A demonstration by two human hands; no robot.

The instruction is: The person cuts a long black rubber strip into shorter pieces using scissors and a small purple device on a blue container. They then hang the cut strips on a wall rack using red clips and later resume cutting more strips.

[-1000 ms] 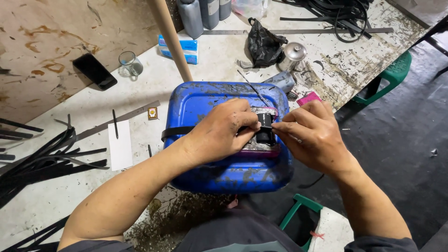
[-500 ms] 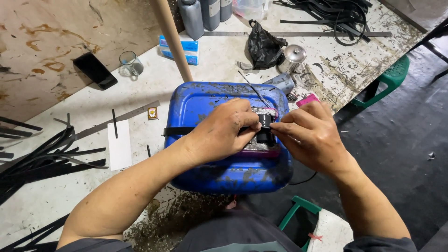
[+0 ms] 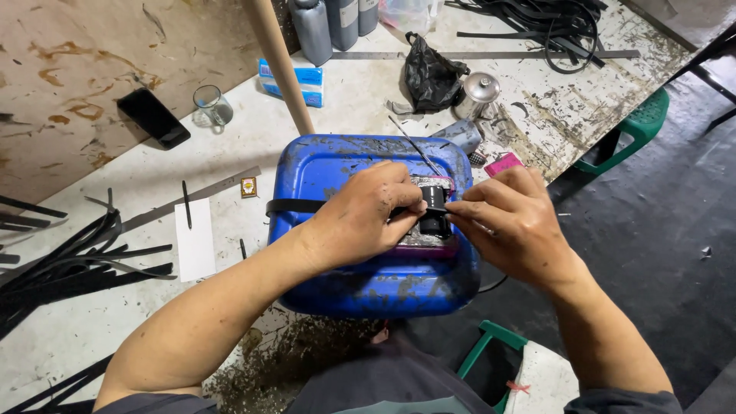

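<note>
A scuffed blue plastic jerrycan (image 3: 360, 268) lies flat on the tabletop (image 3: 115, 322), with a black strap (image 3: 295, 206) stretched across its top. The left hand (image 3: 368, 218) and right hand (image 3: 510, 222) meet over a small black part (image 3: 434, 211), possibly a buckle, fingertips pinched shut on strap and part above a purple-edged pad (image 3: 429, 247).
</note>
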